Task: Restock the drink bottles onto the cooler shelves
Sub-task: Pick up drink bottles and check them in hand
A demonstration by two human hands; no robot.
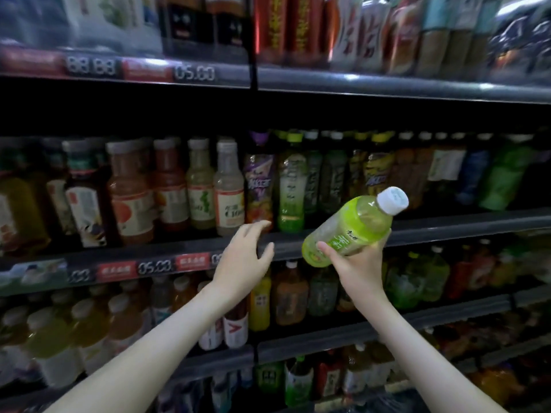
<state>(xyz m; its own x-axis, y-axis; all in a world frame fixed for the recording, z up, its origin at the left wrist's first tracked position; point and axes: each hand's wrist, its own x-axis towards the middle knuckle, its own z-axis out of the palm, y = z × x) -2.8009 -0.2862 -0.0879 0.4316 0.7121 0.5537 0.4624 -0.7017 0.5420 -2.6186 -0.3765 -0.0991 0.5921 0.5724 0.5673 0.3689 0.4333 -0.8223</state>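
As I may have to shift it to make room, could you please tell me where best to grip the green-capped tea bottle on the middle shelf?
Probably by the neck just under the cap of the green-capped tea bottle, coming straight from the front. It stands upright at the shelf edge, the purple-labelled bottle crowds its body, and only the narrow neck leaves finger room.

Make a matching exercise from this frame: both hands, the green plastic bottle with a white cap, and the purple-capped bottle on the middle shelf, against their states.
1 left hand
2 right hand
3 green plastic bottle with white cap
4 purple-capped bottle

A upright on the middle shelf
B tilted, cap up and right
C open, fingers spread
D gripping a bottle's lower half

Pairs: 1-C, 2-D, 3-B, 4-A
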